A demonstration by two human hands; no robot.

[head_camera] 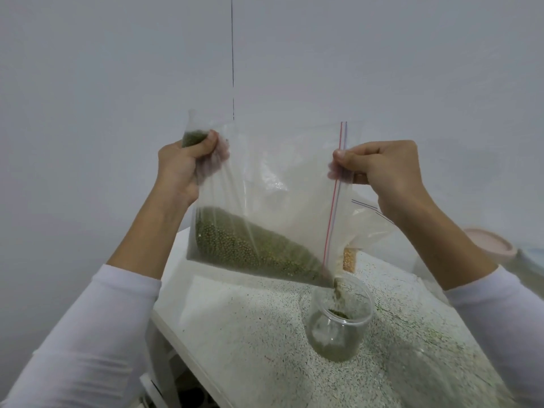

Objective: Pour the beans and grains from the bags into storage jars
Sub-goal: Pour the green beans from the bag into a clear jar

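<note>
With the left hand (184, 163) gripping the bag (265, 201) corner and the right hand (379, 169) pinching its zip edge mid-frame, beans (253, 245) streaming into the jar (338, 316) at lower right could overshoot if the spout swings.

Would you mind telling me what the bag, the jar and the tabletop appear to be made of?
Bag: thin clear plastic film, glossy and creased, with a red and blue zip strip.
Jar: rigid transparent material, probably plastic; green beans show through its wall.
Tabletop: hard white surface with dark speckles, perhaps terrazzo or laminate.
</note>
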